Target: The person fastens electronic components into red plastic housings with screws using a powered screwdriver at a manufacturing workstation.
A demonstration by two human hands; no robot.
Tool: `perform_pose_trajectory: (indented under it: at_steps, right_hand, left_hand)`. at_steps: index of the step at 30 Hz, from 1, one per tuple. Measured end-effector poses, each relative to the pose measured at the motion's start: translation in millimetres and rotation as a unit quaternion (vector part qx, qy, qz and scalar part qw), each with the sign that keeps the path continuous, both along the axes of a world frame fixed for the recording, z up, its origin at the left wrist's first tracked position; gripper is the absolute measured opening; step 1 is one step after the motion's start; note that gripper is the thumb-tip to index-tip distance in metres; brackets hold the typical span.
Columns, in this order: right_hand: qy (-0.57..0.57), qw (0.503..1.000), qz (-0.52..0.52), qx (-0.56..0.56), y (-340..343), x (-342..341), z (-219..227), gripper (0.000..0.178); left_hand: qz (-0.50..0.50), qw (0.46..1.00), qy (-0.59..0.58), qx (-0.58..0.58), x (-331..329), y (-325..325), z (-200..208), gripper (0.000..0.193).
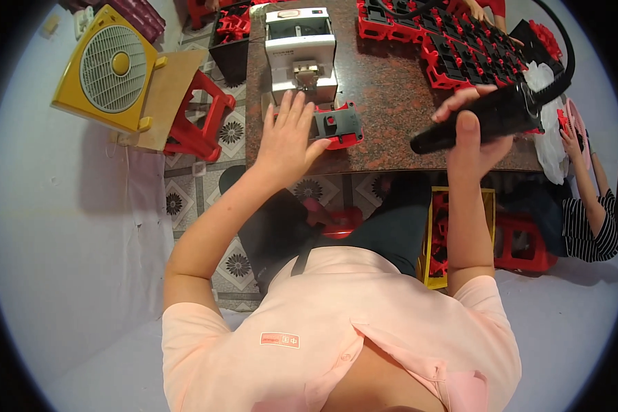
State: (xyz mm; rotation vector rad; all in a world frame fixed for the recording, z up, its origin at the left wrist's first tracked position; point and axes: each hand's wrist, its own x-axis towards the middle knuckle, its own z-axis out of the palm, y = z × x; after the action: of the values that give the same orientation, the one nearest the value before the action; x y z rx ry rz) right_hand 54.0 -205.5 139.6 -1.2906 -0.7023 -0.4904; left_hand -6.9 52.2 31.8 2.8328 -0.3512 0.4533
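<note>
My left hand [286, 141] is held with its fingers stretched out, just in front of a white and grey screw feeder [300, 53]. Its thumb reaches the near left edge of a black and red plastic part [345, 122] lying near the table's front edge; whether they touch I cannot tell. In my right hand [475, 156] is a black electric screwdriver [494, 118], held almost level with its tapered end towards the left. A thick black cable [567, 58] loops up from its right end. Nothing is visible between my left fingers.
Rows of black and red parts [470, 55] cover the far right of the speckled table [391, 96]. A clear plastic bag [546, 137] hangs at its right edge. A yellow fan [110, 72] stands left. Below sits a yellow crate [429, 264]. A person in striped sleeves [589, 226] works at the right.
</note>
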Motion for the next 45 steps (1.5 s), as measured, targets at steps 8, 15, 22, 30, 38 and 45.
perform_pose_trajectory:
  at_steps: [8,15,22,30,38,45]
  right_hand:
    - [-0.072,0.991,0.067,0.094,127,58,1,0.024]
    - [-0.046,0.997,0.034,0.053,181,97,-45,0.046]
    - [-0.011,0.999,0.034,0.021,191,104,-29,0.04]
    - [0.033,0.986,0.157,0.045,188,67,-14,0.022]
    - [-0.032,0.99,0.134,0.036,201,50,-19,0.021]
    - [0.01,0.984,0.17,0.055,202,49,-22,0.039]
  left_hand:
    - [0.024,0.997,-0.066,0.013,10,-58,-34,0.081]
    - [0.051,0.996,-0.078,-0.008,5,-64,-26,0.073]
    - [0.048,0.995,-0.088,-0.014,8,-59,-31,0.074]
    - [0.044,0.989,-0.137,-0.035,14,-59,-40,0.068]
    - [0.034,0.982,-0.166,-0.077,17,-59,-45,0.059]
    - [0.035,0.983,-0.166,-0.066,16,-59,-44,0.055]
